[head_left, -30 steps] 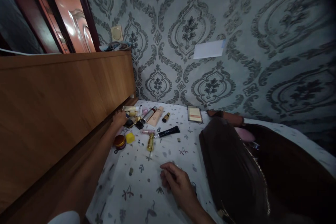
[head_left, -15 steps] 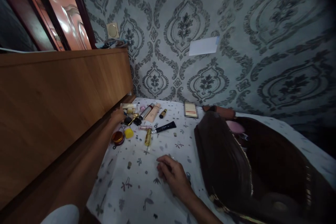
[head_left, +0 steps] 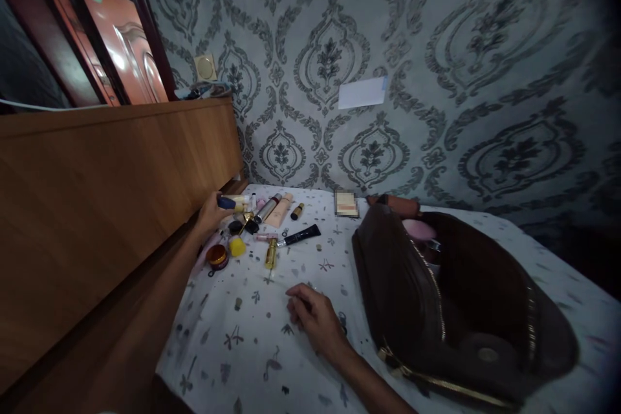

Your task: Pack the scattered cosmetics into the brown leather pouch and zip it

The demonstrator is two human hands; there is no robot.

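At the far left of the sheet, my left hand [head_left: 209, 215] is closed around a small dark blue item [head_left: 226, 202], whose exact kind I cannot make out. Around it lie several cosmetics: an amber jar [head_left: 217, 257], a yellow block-like piece [head_left: 237, 246], a silver tube [head_left: 268, 208] and a beige tube [head_left: 279, 210]. Nearer the middle are a gold bottle [head_left: 271, 253], a black tube [head_left: 301, 235] and a small black-and-gold bottle [head_left: 297, 211]. My right hand [head_left: 316, 322] rests on the patterned sheet, loosely curled with fingers partly apart, holding nothing.
A dark brown bag [head_left: 392, 284] lies unzipped on the right, with a pink item [head_left: 419, 229] inside. Behind it are a brown cylindrical case [head_left: 400, 205] and a pale square item [head_left: 346, 204]. A wooden panel [head_left: 121, 187] borders the left, and a patterned wall [head_left: 310, 123] the back.
My left hand has lifted slightly from among the cosmetics, and the dark blue item now shows in its fingers. My right hand stays in place. The view has shifted a little.
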